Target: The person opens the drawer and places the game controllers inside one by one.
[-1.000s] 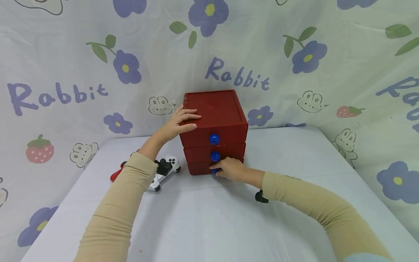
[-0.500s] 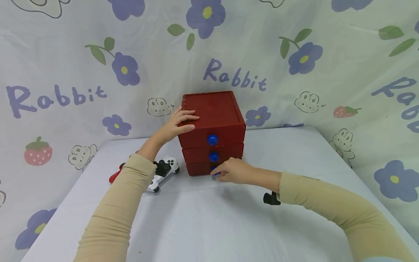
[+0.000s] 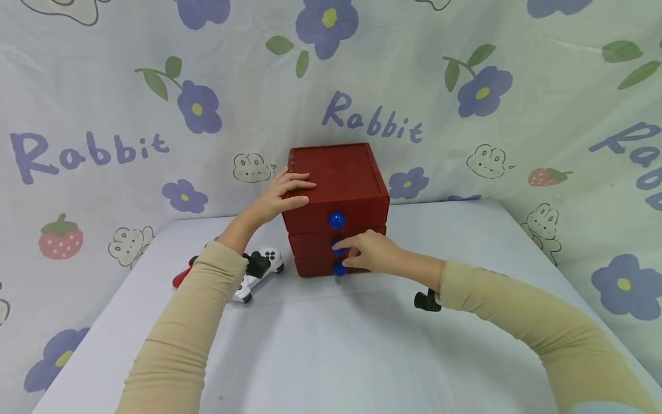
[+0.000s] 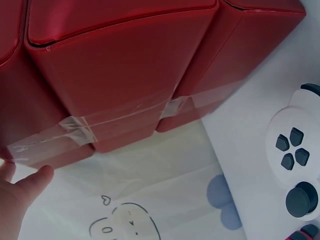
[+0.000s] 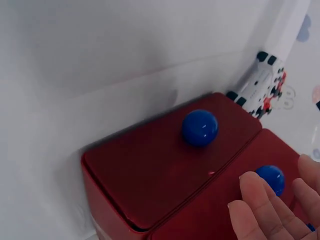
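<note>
A red three-drawer box (image 3: 336,172) with a round blue knob on each drawer stands at the back of the table, its drawers closed. My left hand (image 3: 279,196) rests on the top's left edge, fingers spread; its fingertips show beside the box's side in the left wrist view. My right hand (image 3: 374,251) is at the middle knob (image 5: 271,180). Its fingers reach over that knob's side, while the thumb stands a little apart from it. Below is the bottom knob (image 3: 339,269), untouched. The top knob (image 3: 337,220) sits above the right hand.
Left of the box lies a white and black game controller (image 3: 257,273), partly behind the left sleeve. A red object (image 3: 181,279) shows beyond that sleeve. Clear tape (image 4: 120,117) runs across the box. A patterned cloth (image 3: 248,86) hangs behind the table.
My right hand has let go of the bottom knob, drawn back slightly, and moved up to the middle knob. The left hand stays on the box.
</note>
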Demonstrator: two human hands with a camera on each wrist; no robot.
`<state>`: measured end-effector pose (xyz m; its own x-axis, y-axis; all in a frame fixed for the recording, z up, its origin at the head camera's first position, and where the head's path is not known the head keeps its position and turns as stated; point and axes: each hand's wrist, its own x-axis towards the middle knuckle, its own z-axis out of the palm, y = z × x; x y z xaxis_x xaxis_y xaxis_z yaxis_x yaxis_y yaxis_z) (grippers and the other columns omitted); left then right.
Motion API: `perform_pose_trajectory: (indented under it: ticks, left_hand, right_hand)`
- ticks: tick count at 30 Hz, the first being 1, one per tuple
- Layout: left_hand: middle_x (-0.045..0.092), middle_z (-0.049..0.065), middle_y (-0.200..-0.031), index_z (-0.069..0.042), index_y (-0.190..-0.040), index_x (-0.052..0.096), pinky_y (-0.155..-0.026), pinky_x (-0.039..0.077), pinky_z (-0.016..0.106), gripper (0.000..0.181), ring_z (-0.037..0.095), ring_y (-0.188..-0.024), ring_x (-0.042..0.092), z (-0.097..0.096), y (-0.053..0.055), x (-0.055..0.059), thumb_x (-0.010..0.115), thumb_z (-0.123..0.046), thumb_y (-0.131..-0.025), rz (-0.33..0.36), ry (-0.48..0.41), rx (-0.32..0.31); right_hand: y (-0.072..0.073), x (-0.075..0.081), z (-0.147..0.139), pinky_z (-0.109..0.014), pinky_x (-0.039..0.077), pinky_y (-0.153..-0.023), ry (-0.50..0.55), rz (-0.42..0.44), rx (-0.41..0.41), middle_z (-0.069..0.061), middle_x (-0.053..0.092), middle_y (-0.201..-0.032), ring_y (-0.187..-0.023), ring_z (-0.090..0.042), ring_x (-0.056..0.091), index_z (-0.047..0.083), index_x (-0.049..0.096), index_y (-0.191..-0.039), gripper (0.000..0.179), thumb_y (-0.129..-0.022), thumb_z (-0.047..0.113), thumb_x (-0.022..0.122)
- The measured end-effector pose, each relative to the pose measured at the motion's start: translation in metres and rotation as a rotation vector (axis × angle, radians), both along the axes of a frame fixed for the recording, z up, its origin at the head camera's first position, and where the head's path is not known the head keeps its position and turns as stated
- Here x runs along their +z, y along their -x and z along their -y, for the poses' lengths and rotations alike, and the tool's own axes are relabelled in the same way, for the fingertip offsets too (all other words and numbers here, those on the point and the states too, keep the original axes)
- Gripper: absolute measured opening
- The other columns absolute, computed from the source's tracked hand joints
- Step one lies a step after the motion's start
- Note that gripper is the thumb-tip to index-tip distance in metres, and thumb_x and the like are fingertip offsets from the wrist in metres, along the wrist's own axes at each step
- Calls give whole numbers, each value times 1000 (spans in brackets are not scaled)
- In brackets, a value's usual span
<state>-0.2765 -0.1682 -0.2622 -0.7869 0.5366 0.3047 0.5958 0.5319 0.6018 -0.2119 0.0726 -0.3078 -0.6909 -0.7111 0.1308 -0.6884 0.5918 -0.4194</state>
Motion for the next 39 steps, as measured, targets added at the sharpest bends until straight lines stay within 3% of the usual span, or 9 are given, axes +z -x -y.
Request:
perform_pose_trajectory:
  ticks: [12, 19, 31, 33, 39]
  left_hand:
    - [31, 1, -130, -17, -114, 52, -98, -2, 47, 41, 19, -126, -8, -3, -1, 2, 52, -37, -79, 0, 6, 5]
    - [33, 4, -129, -14, -113, 52, -98, -3, 44, 42, 20, -126, -6, -3, -1, 4, 53, -36, -78, -20, 13, 3]
    - [31, 6, -130, -11, -115, 51, -98, -3, 44, 45, 20, -126, -6, -2, -3, 3, 52, -37, -79, -6, 14, 2]
    - [31, 10, -130, -7, -115, 50, -98, -3, 45, 42, 24, -126, -6, -5, -11, 9, 52, -31, -80, 0, 9, 3]
    - [32, 9, -130, -8, -114, 51, -98, -3, 46, 39, 25, -125, -6, -4, -7, 6, 52, -26, -80, -6, 13, 10]
  right_hand:
    - [19, -6, 10, -18, 45, -60, 65, 99, -92, -1, 62, -90, -69, -9, 57, 13, 60, -104, 32, -73, 17, 64]
    - [24, -8, 14, -21, 44, -48, 120, 197, -127, 0, 60, -66, -54, -18, 57, 10, 62, -99, 28, -72, 14, 64]
    - [25, -10, 16, -20, 44, -48, 116, 196, -125, 1, 59, -66, -51, -11, 54, 10, 61, -99, 27, -72, 16, 64]
    - [25, -10, 16, -20, 44, -48, 112, 198, -129, 1, 59, -66, -51, -12, 55, 11, 61, -99, 27, -72, 16, 64]
    - [25, -9, 16, -20, 44, -47, 111, 208, -130, 2, 58, -63, -51, -12, 54, 10, 61, -99, 27, -72, 15, 63]
